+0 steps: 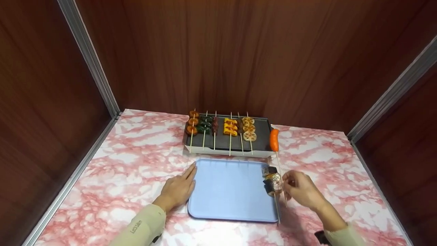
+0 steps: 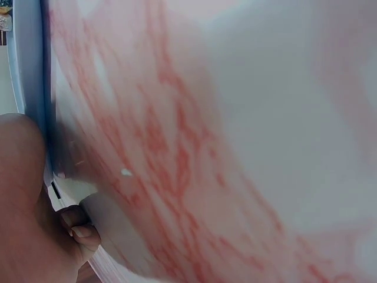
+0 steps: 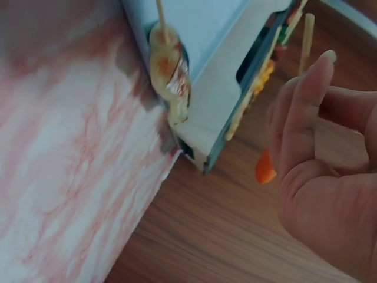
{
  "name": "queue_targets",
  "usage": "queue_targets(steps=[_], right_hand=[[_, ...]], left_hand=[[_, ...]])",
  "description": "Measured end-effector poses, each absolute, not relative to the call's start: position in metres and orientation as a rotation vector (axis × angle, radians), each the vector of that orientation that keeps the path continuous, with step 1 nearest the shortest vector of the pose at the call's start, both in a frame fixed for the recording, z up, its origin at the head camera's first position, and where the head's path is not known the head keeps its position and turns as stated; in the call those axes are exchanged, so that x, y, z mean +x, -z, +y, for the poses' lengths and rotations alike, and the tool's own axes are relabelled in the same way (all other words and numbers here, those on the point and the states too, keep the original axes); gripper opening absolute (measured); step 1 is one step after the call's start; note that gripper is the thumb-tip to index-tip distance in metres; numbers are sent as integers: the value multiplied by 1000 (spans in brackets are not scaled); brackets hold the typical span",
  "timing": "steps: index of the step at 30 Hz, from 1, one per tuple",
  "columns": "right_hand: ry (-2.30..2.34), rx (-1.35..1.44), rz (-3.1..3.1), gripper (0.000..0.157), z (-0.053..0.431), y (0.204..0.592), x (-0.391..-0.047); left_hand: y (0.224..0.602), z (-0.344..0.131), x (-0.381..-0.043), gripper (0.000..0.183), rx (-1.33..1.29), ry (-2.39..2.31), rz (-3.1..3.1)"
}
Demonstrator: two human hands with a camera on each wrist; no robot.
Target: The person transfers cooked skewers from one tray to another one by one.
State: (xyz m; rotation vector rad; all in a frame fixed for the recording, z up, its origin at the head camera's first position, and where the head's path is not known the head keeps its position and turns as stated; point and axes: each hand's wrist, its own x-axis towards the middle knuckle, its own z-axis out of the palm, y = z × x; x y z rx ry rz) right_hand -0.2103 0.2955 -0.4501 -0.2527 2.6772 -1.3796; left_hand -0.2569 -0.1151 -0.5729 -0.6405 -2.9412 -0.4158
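Note:
My left hand [image 1: 178, 188] rests at the left edge of a light blue tray [image 1: 232, 194], its fingers extended along the rim; the left wrist view catches part of that hand beside the tray's edge. With my right hand [image 1: 302, 189] I pinch the thin stick of an orange sausage skewer [image 1: 274, 140], the sausage pointing away from me. In the right wrist view my fingers [image 3: 303, 121] partly hide the sausage [image 3: 265, 168]. Just left of that hand, a skewer of dark-skinned, pale chunks [image 1: 273, 181] lies lengthwise along the tray's right edge.
Behind the tray stands a flat black grill [image 1: 263, 135] with a white front. Several skewers lie across it, among them lotus root slices [image 1: 250, 136], yellow pieces [image 1: 230, 127] and dark green pieces [image 1: 204, 124]. Dark wood-patterned panels [image 1: 218, 58] enclose the pink marbled tabletop [image 1: 136, 164].

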Motion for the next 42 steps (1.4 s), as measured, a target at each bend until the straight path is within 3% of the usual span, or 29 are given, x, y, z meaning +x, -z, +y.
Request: queue_targets(steps=[14, 42], right_hand=[[1137, -301, 2828, 9, 284, 470, -156], [832, -310, 3092, 23, 272, 513, -149]], left_hand=[[565, -113, -253, 53, -642, 427, -2972], [564, -112, -252, 53, -617, 431, -2975]])
